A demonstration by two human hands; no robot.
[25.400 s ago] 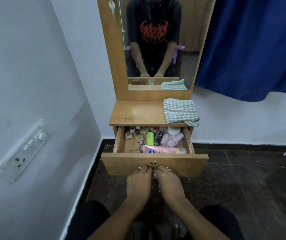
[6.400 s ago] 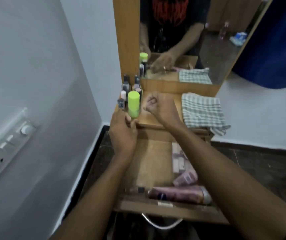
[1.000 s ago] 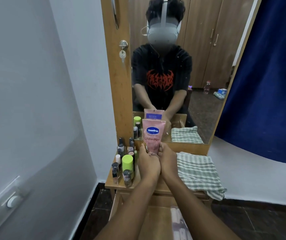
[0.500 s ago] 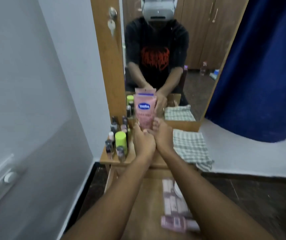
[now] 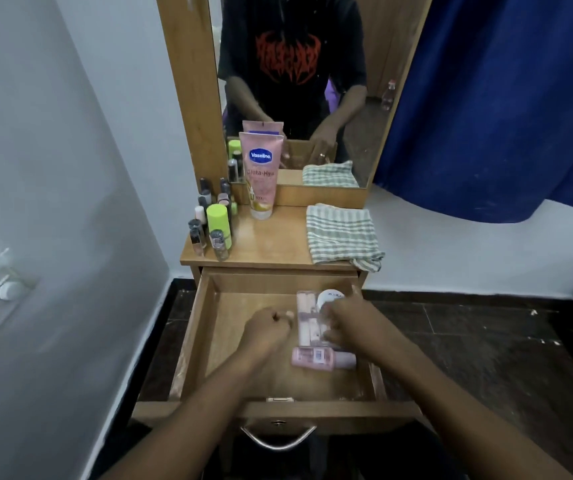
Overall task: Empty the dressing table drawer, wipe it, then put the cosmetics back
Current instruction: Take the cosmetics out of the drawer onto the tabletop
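Note:
The wooden drawer stands pulled out with both my hands inside it. A long pink box, a white jar and a pink bottle lying on its side sit at its right. My left hand is curled into a fist just left of the box, with nothing seen in it. My right hand bends its fingers down at the box's right edge; blur hides any grip. A pink Vaseline tube stands on the tabletop against the mirror frame.
A lime-green bottle and several small bottles crowd the tabletop's left end. A folded striped cloth lies at its right. A white wall is close on the left, a blue curtain on the right. The drawer's metal handle faces me.
Both hands let go of the Vaseline tube, which now stands on the tabletop, and dropped into the drawer. My view tilted downward.

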